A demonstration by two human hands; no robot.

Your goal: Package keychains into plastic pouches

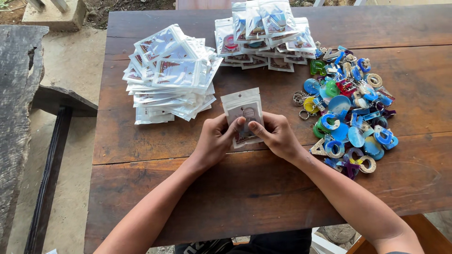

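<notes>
Both hands pinch one small clear plastic zip pouch with a printed card inside (243, 115), the left hand (214, 141) and the right hand (278, 135) closed on its lower edges with thumbs on the front, which holds it upright above the brown wooden tabletop (263, 188). A heap of colourful resin letter keychains (348, 110) lies just right, within reach. A loose stack of flat pouches (169, 75) sits left; filled pouches (266, 37) lie farther back.
</notes>
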